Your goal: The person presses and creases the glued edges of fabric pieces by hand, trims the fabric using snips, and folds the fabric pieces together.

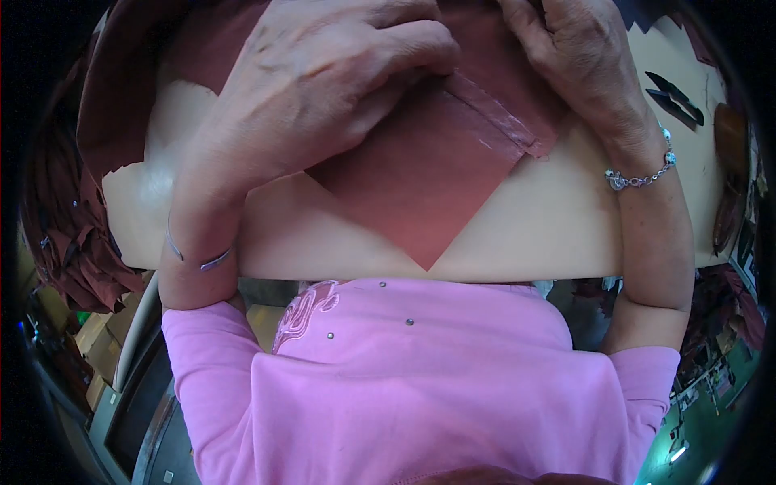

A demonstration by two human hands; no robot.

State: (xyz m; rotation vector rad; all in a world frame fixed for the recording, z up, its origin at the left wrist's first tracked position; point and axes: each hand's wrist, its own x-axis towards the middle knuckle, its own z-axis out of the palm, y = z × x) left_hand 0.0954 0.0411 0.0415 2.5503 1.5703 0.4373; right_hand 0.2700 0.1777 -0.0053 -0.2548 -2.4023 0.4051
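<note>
A reddish-brown sheet of material (420,170) lies on the pale work surface (323,242), one pointed corner toward the person. Along its upper right side runs a narrow, shiny folded strip (493,117). My left hand (339,73) is over the sheet at the upper middle, fingers curled together at the strip's upper end; what the fingertips hold, if anything, is hidden beneath them. On the right, my right hand (574,56) rests on the material, its thumb and fingers bent and partly cut off by the top edge.
Black snips (675,101) lie at the right of the surface, near a brown object (730,145) at its edge. More brown material (121,97) drapes over the left side, above a crumpled heap (73,234). Boxes (101,347) stand below left.
</note>
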